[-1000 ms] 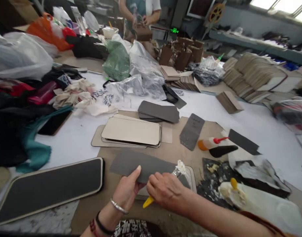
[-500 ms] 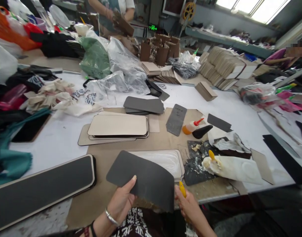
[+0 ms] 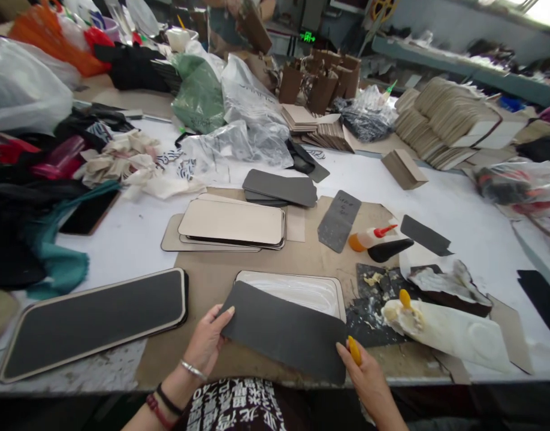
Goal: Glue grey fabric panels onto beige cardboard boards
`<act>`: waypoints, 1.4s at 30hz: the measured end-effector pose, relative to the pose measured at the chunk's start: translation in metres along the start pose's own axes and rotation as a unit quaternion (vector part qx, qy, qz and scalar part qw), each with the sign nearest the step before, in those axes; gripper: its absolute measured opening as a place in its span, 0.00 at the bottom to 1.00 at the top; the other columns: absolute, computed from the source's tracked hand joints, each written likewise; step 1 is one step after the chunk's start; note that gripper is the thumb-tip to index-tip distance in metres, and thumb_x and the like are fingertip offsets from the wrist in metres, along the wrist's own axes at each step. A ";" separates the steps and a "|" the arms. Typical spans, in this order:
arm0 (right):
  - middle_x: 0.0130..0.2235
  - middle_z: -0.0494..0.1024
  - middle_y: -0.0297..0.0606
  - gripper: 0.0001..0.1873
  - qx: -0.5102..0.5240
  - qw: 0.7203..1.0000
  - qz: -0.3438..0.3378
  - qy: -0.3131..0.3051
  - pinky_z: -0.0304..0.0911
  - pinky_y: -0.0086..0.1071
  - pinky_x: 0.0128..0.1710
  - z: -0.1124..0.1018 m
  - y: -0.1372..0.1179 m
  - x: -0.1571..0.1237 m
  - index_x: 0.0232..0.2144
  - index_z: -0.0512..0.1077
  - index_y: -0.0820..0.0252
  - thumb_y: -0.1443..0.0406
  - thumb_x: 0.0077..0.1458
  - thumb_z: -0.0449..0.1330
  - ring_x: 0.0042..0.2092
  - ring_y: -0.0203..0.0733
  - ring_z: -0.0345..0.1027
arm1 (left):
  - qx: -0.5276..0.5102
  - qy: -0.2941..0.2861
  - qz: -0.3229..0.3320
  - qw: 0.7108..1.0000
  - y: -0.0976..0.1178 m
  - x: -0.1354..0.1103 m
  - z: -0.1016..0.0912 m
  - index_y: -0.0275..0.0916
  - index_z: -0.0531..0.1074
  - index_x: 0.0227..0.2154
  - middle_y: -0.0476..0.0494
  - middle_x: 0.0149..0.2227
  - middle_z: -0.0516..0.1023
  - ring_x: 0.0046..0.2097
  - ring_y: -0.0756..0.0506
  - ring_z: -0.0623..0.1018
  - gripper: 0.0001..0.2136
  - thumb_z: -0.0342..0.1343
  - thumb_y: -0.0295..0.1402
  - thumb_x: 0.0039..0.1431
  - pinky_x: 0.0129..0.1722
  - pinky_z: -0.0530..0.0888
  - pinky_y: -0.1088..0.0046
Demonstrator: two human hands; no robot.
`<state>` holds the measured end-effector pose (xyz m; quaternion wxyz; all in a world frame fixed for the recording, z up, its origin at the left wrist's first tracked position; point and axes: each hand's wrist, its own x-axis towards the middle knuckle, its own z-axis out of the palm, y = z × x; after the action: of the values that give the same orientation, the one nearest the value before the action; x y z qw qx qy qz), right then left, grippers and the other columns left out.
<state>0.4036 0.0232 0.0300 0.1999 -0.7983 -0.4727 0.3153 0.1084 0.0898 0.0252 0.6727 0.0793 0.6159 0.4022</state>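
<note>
A dark grey flexible sheet with rounded corners is held across the front of me. My left hand pinches its left end, thumb on top. My right hand grips the right end between thumb and fingers, and also keeps a yellow-handled tool whose far end is hidden. Just behind the sheet, and partly covered by it, lies a pale board smeared with white paste on top. To the left sits a long pale-edged panel with a dark grey face.
Cream boards are stacked behind, near dark grey pieces. On the right are an orange-bottomed bottle with a red tip and a white container with paste and a yellow handle. A phone and cloth scraps lie left. Another person stands across the table.
The sheet has straightened from a bent curve and tilted along the pasted board's front. My right hand has moved onto its right end. The view has shifted left and down.
</note>
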 end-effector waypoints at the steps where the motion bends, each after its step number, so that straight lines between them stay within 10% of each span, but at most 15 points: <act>1: 0.22 0.70 0.35 0.22 -0.019 1.000 -0.018 -0.005 0.61 0.30 0.28 -0.002 0.001 0.007 0.21 0.66 0.57 0.45 0.43 0.51 0.26 0.40 0.64 | 0.031 -0.010 0.017 0.999 0.002 0.005 -0.003 0.36 0.69 0.28 0.49 0.25 0.75 0.29 0.50 0.73 0.13 0.62 0.36 0.38 0.30 0.70 0.75; 12: 0.24 0.71 0.35 0.17 -0.257 0.958 -0.112 -0.051 0.57 0.30 0.27 0.002 0.013 0.087 0.23 0.64 0.56 0.54 0.54 0.44 0.27 0.40 0.67 | 0.475 0.058 0.155 0.864 0.002 0.055 0.000 0.39 0.61 0.13 0.55 0.13 0.60 0.20 0.52 0.60 0.13 0.51 0.42 0.41 0.22 0.56 0.76; 42: 0.30 0.75 0.39 0.21 -0.267 0.948 -0.029 -0.172 0.60 0.32 0.32 0.005 0.016 0.111 0.33 0.69 0.56 0.50 0.53 0.43 0.34 0.46 0.70 | 0.482 0.089 0.133 0.862 0.003 0.057 0.004 0.40 0.60 0.14 0.54 0.15 0.61 0.22 0.50 0.63 0.11 0.48 0.41 0.43 0.25 0.59 0.74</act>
<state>0.4499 0.1135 -0.0185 -0.0959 -0.7418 -0.5899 0.3041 0.1060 0.1295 -0.0156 0.4335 0.4384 0.7737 0.1460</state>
